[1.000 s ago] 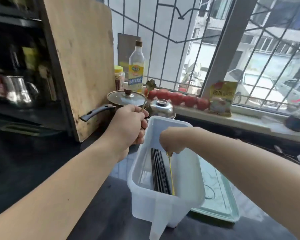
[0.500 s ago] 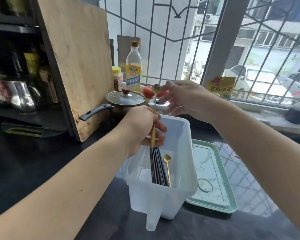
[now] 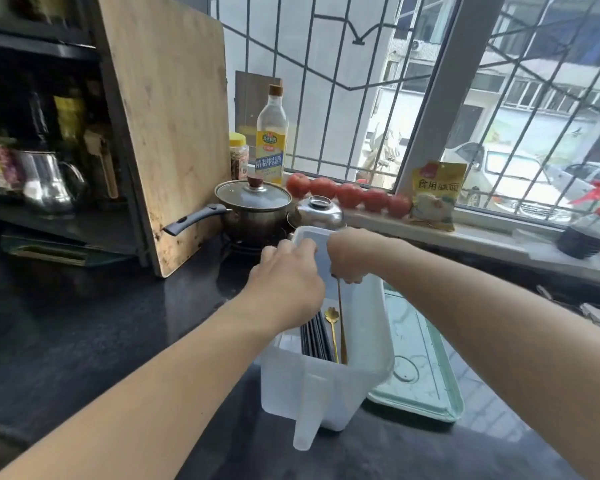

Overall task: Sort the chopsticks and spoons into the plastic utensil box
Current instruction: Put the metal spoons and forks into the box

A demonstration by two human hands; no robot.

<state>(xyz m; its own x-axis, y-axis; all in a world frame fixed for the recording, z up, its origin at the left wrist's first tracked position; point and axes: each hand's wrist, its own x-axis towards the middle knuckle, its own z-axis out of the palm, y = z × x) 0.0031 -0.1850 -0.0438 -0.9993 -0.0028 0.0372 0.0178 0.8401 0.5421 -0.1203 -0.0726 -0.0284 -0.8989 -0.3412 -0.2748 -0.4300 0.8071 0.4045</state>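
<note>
Down on the dark tabletop (image 3: 84, 358) stands the translucent plastic utensil box (image 3: 371, 344), with a pale green lid (image 3: 426, 375) lying flat just beside it on the right; inside the box a bundle of black chopsticks (image 3: 314, 337) lies along the bottom, and a gold spoon (image 3: 332, 322) with a flower-shaped bowl rests right next to them; the right hand (image 3: 352, 254) hovers over the far half of the box, its grip curled round the top of a second gold spoon (image 3: 342, 323), which hangs almost upright with its lower end down near the box floor beside the first; the left hand (image 3: 288, 282) is at the box's far left rim, fingers bent over the edge, though whether its grip truly clasps the rim I cannot tell; behind the box sit a lidded saucepan (image 3: 253, 209) and a steel bowl (image 3: 317, 213); a row of tomatoes (image 3: 349, 195) lines the windowsill, and a wooden cutting board (image 3: 167, 126) leans upright at the left.
</note>
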